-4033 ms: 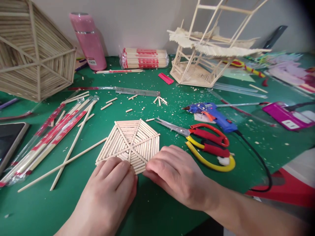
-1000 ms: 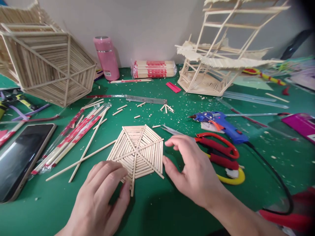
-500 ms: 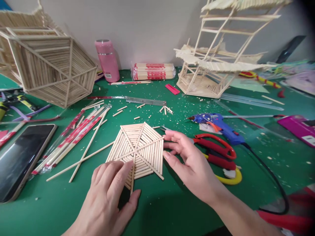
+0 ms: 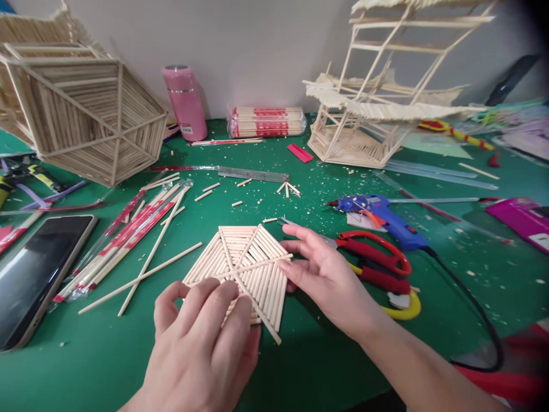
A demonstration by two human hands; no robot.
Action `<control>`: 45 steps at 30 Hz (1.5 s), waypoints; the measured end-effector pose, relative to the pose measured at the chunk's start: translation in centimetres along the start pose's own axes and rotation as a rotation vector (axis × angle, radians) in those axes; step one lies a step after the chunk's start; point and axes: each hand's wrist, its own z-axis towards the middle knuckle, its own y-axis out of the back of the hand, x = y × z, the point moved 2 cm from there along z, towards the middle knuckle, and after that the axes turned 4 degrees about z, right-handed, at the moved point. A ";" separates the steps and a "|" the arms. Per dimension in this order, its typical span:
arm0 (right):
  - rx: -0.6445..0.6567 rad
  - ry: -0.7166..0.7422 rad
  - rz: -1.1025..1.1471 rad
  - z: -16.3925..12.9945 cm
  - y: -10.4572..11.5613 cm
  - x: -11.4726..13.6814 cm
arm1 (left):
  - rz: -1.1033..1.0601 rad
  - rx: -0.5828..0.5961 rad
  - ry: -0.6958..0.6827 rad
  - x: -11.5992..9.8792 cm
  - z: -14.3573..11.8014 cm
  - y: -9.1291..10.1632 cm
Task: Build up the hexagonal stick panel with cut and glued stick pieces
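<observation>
A flat many-sided panel of thin wooden sticks (image 4: 257, 274), with spokes crossing at its middle, is tilted a little off the green table. My left hand (image 4: 203, 335) is closed on its near edge, fingers bent over the top and thumb low at the edge; that part of the panel is hidden. At the right edge my right hand (image 4: 323, 280) pinches the panel, thumb on top and fingers behind. Just right of this hand lie red-handled scissors (image 4: 377, 254), with a yellow-handled tool (image 4: 405, 309) partly beneath them.
A blue glue gun (image 4: 377, 214) with its cord lies at right. Wrapped sticks (image 4: 132, 237), loose sticks (image 4: 141, 278) and a phone (image 4: 43, 274) lie at left. Behind stand two stick structures (image 4: 98, 120) (image 4: 355, 114), a pink flask (image 4: 185, 103) and a stick bundle (image 4: 268, 122).
The panel has shifted slightly toward me and its near side has tipped up. My left fingers have curled round the near edge, and my right thumb has moved onto the right edge.
</observation>
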 end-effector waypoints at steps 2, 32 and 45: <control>0.001 -0.002 0.007 0.0 0.0 0.1 | 0.035 -0.044 0.000 -0.5 -0.1 0.0; 0.005 0.022 -0.056 -0.3 -0.1 0.2 | 0.148 -0.039 -0.313 -0.3 -2.1 -0.2; -0.013 0.009 -0.021 -0.1 -0.1 0.2 | 0.120 -0.111 -0.109 0.3 -0.9 -0.3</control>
